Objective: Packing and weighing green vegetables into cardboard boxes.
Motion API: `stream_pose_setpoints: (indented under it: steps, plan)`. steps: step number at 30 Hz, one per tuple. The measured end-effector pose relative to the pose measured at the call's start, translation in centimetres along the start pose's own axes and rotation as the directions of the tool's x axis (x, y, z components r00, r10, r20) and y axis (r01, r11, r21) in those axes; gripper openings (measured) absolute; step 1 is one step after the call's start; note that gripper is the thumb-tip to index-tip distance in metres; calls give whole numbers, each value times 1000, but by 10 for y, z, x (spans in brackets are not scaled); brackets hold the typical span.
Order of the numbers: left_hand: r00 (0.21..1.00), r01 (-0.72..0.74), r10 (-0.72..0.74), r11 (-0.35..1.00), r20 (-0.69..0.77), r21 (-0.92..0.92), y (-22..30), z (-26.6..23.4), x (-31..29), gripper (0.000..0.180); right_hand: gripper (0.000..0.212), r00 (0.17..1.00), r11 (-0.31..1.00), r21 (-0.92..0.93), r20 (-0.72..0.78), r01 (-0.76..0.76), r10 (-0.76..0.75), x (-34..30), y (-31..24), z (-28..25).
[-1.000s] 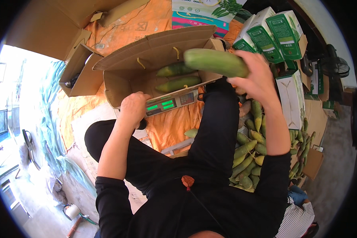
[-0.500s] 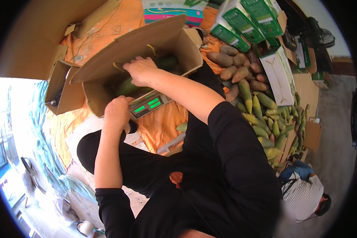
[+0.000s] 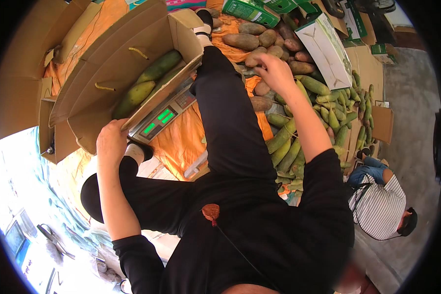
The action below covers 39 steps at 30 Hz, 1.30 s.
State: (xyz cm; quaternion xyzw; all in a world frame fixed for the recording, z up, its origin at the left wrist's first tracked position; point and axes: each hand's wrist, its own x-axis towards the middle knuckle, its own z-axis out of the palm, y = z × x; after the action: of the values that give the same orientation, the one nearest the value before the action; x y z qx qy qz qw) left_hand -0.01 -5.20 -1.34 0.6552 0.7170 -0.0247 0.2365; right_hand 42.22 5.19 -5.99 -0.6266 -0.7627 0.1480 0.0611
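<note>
My left hand (image 3: pixel 111 142) grips the near lower corner of an open cardboard box (image 3: pixel 95 100), fingers closed over its edge. Inside the box lie several long green radishes (image 3: pixel 160 65), beside two yellow cord handles on its wall. Under the box's near side shows a digital scale (image 3: pixel 162 116) with green-lit displays. My right hand (image 3: pixel 278 73) is over a heap of brownish-red root vegetables (image 3: pixel 242 41). Its fingers are slightly apart, with fingertips close to one of the roots; whether they touch it I cannot tell.
Right of my leg is a pile of green radishes (image 3: pixel 323 100). A white carton (image 3: pixel 326 51) and green cartons (image 3: pixel 250 12) stand beyond. An orange sheet (image 3: pixel 174 147) covers the floor by the scale. A person in a striped top (image 3: pixel 377 201) sits at the far right.
My right hand has left the box's inside and moved right to the brownish-red roots. My left hand stays at the box. The view has shifted, showing the radishes in the box more fully.
</note>
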Motion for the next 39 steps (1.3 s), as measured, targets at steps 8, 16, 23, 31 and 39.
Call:
stream_pose_setpoints:
  steps: [8,16,23,31,39]
  plan:
    - [1000,5,-5,1000,-11,-23,8,-5,-1,27,30,779,734,-652,555,190,291,-133,109,95]
    - [1000,-8,8,1000,-26,-6,2,-4,-3,25,41,491,723,-497,835,480,248,-192,124,151]
    - [999,20,-19,1000,-46,18,3,-2,-3,26,40,461,674,-556,819,487,342,-206,138,171]
    - [1000,17,-17,1000,-23,-6,-1,-2,-4,26,68,674,822,-563,641,88,367,-152,108,132]
    - [998,-31,31,999,-46,-16,-6,7,-1,26,75,964,972,-121,151,-202,219,-51,62,44]
